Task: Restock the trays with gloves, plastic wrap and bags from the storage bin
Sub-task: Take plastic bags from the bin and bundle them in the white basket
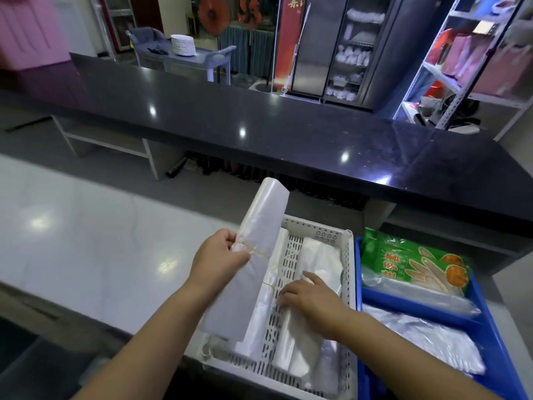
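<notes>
Left hand (222, 256) grip clamped on bag bundle (264, 223), axis steep, top pointing away; right hand (313, 297) flat, unclenched.

Lamp reflections leave small white glare spots across the dark counter (259, 116) well beyond the fingers (227, 236) and on the pale worktop (86, 241) to their left. Light is even and fairly bright, shadows soft; wide-angle bending curves the edges, and the far shelves (461, 67) look smeared.
</notes>
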